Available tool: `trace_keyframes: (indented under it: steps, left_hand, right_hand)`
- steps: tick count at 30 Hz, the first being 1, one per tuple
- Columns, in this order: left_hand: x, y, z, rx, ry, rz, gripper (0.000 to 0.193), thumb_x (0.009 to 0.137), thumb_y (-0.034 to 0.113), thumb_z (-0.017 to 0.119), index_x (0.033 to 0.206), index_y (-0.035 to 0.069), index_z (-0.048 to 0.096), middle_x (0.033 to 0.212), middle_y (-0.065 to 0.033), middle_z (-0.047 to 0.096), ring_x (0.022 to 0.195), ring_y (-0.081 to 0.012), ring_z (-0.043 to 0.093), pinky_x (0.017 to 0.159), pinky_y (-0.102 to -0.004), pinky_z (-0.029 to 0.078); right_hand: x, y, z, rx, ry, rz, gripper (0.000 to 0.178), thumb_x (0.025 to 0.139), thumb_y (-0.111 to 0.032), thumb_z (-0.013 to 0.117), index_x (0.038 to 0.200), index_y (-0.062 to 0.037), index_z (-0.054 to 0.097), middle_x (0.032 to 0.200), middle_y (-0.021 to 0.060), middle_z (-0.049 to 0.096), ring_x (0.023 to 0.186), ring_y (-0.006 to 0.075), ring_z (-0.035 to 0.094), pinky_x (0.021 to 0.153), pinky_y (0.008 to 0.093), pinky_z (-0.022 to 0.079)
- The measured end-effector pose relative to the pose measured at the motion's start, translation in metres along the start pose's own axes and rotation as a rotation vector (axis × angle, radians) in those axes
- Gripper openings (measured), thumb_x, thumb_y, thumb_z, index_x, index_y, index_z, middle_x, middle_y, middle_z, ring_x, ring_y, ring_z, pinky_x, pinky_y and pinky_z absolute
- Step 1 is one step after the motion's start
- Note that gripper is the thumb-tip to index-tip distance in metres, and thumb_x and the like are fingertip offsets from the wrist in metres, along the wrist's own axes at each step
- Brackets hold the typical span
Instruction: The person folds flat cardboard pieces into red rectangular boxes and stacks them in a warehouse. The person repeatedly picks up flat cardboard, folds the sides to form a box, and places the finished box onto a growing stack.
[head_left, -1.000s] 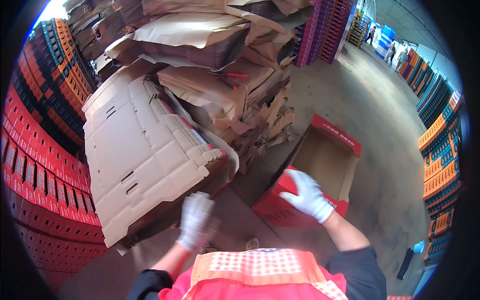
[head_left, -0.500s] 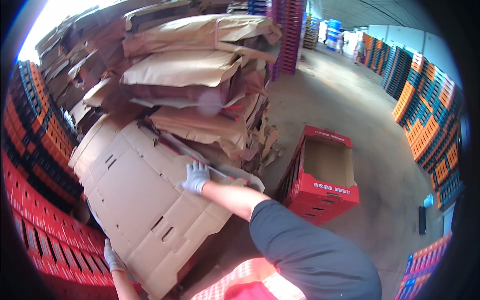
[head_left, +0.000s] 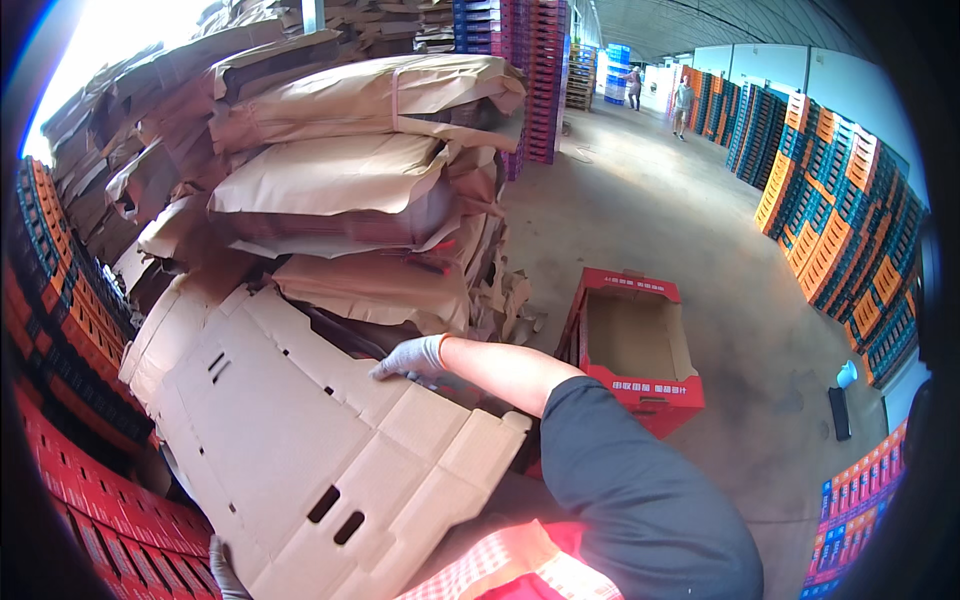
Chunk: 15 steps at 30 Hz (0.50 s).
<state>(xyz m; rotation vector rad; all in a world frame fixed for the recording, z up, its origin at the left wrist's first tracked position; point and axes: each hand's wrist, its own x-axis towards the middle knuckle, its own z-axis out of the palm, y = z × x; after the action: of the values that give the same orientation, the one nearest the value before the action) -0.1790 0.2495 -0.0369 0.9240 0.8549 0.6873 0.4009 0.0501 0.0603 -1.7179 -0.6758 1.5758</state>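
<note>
A flat brown cardboard box blank [head_left: 290, 430], with cut slots and creases, slants across the lower left in front of me. My right hand [head_left: 412, 360], in a pale glove, grips its far right edge, the fingers partly hidden at the rim. At the lower left, my gloved left hand [head_left: 225, 570] holds the near left edge; its fingertips are mostly out of sight. Beneath the blank's far left end shows more brown cardboard [head_left: 165, 345]. Just beyond my right hand lies a paper-wrapped bundle [head_left: 375, 290] of the stack.
Tall piles of wrapped cardboard bundles [head_left: 330, 185] rise ahead. To the right stand stacked red open boxes [head_left: 650, 395] on the concrete floor [head_left: 640, 210]. Red boxes [head_left: 110, 490] line the left; orange and green crates [head_left: 840, 230] line the right. Two people [head_left: 682, 108] are far off.
My right hand has gone from lying on top of the blank to gripping its far right edge. The blank has shifted and its right side appears raised. The whole view has turned slightly right.
</note>
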Motion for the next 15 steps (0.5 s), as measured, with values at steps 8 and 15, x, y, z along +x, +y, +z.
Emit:
trace_keyframes:
  steps: [8, 15]
  left_hand:
    - [-0.008, -0.043, 0.171, 0.515, 0.33, 0.362, 0.062, 0.088, 0.019, 0.061, 0.143, -0.002, 0.041, 0.127, -0.0149, 0.056, 0.111, -0.025, 0.053, 0.096, -0.0334, 0.041]
    - [-0.016, -0.043, 0.187, 0.852, 0.49, 0.849, 0.059, 0.097, 0.009, 0.05, 0.152, -0.001, 0.032, 0.151, -0.0228, 0.041, 0.141, -0.0377, 0.037, 0.117, -0.0423, 0.028]
  right_hand:
    - [0.015, 0.034, 0.132, -0.618, 0.304, -0.676, 0.095, 0.081, -0.03, 0.07, 0.154, 0.003, 0.018, 0.157, 0.028, 0.026, 0.146, 0.037, 0.029, 0.117, 0.0367, 0.028]
    - [0.014, 0.024, 0.139, -0.935, 0.326, -1.356, 0.043, 0.093, -0.018, 0.057, 0.134, -0.0036, 0.056, 0.137, 0.0192, 0.056, 0.132, 0.0339, 0.049, 0.113, 0.0462, 0.035]
